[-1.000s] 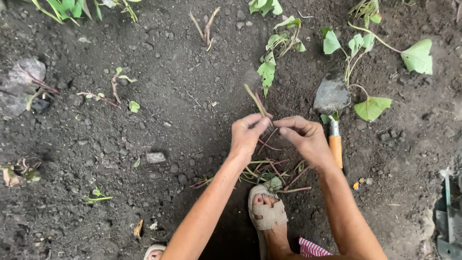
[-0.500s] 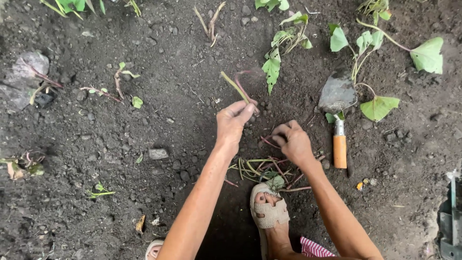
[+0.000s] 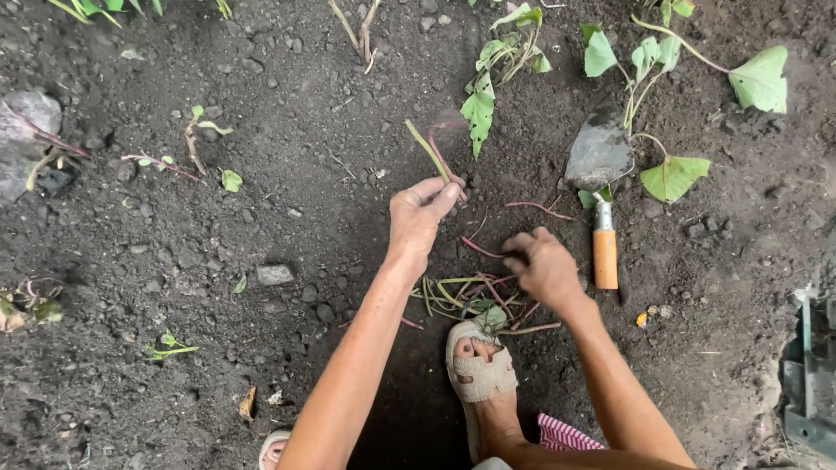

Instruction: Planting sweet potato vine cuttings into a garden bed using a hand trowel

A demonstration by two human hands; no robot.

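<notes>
Vine cuttings (image 3: 433,155), thin green and reddish stems, stand up from the left hand (image 3: 418,218), whose grip is pinched shut on their lower ends between thumb and fingers, above the dark soil (image 3: 261,218). The right hand (image 3: 544,268) is low over the ground, its fingers curled together on a reddish stem (image 3: 481,249) lying on the soil. Just below both hands lies a loose pile of stems (image 3: 466,296), touching the toe of a beige sandal (image 3: 477,370). Right of the right hand lies a trowel (image 3: 599,174) with an orange handle, its blade among leafy vines (image 3: 670,174).
</notes>
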